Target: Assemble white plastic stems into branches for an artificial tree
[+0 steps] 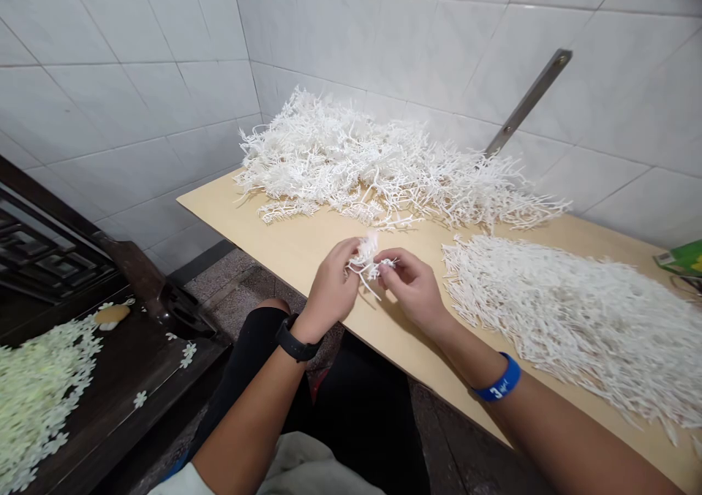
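Between my two hands, above the front edge of the wooden table, is a small white branched plastic piece. My left hand has its fingers closed round the piece's left side. From the right, my right hand pinches the small white tips of the piece between thumb and fingers. Behind the hands lies a large heap of white branched pieces. To the right is a flat pile of thin white stalks.
A dark wooden bench at the left bears pale yellow-white flowers and a tan rounded object. A metal bracket is on the tiled wall. A green box lies at the right edge.
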{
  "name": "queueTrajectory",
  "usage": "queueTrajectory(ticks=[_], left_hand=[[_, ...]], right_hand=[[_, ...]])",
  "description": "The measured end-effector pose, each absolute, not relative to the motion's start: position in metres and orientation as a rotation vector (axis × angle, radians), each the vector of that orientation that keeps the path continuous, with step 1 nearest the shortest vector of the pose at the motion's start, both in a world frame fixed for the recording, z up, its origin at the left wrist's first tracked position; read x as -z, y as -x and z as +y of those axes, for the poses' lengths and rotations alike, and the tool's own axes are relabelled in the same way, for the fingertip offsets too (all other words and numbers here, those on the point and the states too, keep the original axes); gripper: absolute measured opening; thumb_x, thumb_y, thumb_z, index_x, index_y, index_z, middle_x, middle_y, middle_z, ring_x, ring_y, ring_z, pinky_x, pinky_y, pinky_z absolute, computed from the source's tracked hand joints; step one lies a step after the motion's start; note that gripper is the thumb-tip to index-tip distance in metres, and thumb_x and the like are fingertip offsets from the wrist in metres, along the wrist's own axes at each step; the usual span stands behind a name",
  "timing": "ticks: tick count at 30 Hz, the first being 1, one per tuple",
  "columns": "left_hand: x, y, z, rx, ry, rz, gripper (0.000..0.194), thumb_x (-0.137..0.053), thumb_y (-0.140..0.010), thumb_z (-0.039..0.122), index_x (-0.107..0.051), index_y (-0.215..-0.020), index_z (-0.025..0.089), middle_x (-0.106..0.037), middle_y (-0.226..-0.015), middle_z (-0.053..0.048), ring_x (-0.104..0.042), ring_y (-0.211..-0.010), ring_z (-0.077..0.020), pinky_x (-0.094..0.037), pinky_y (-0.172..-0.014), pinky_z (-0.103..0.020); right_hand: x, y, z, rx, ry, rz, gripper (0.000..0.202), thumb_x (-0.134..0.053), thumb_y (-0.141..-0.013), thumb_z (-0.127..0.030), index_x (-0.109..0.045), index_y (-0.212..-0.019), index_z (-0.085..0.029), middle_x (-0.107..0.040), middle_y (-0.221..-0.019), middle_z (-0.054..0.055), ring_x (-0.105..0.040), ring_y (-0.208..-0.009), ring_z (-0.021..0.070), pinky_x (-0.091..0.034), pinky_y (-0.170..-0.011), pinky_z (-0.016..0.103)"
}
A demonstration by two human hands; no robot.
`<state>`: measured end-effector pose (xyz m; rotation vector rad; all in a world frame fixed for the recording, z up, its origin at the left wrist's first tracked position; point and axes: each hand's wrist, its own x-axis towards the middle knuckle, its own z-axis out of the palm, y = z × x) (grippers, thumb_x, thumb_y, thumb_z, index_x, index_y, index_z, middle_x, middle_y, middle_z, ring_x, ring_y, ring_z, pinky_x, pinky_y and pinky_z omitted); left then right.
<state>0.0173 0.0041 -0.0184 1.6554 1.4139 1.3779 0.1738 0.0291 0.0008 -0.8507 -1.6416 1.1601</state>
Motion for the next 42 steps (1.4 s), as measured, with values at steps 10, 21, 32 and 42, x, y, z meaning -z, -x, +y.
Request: queueTrajectory(ticks=[10,21,32,42], left_hand=[[0.010,-0.009,0.006,-1.307,-1.249,1.139,0.070,-0.071,-0.083,0.039,-0.044,-0.144,0.017,-0.060,-0.134,-0.016,-0.061,-0.117,-0.0265,-0.045,-0.103,-0.040],[0.010,-0.003,0.004,-1.126,-1.578,0.980,0.082,-0.031,-0.086,0.078,-0.067,-0.125,0.015,-0.059,-0.139,-0.015,-0.049,-0.135,-0.0314,-0.032,-0.117,-0.043],[0.010,-0.003,0.003,-1.092,-1.430,0.954,0.084,-0.025,-0.087,0.079,-0.071,-0.114,0.015,-0.069,-0.126,-0.014,-0.057,-0.126,-0.0299,-0.038,-0.110,-0.044],[0.011,-0.001,0.006,-1.170,-1.100,0.851,0.047,-0.051,-0.094,0.053,-0.075,-0.110,0.016,-0.077,-0.096,-0.010,-0.069,-0.098,-0.0256,-0.050,-0.094,-0.038]], right_hand=[[0.005,-0.173,0.042,-1.503,0.838,-1.054,0.028,-0.083,-0.069,-0.034,-0.068,-0.088,-0.020,-0.064,-0.071,-0.003,-0.059,-0.061,0.0097,-0.050,-0.058,0.023],[0.005,-0.173,0.042,-1.384,0.853,-0.917,0.031,-0.082,-0.070,-0.036,-0.065,-0.091,-0.020,-0.066,-0.075,-0.002,-0.061,-0.062,0.0097,-0.049,-0.051,0.020],[0.003,-0.171,0.036,-1.523,0.726,-1.181,0.027,-0.080,-0.075,-0.038,-0.068,-0.091,-0.021,-0.068,-0.072,-0.001,-0.062,-0.063,0.0106,-0.052,-0.057,0.023],[0.007,-0.168,0.030,-1.652,0.669,-1.548,0.029,-0.077,-0.079,-0.041,-0.070,-0.096,-0.018,-0.073,-0.079,0.003,-0.067,-0.069,0.0149,-0.057,-0.067,0.031]])
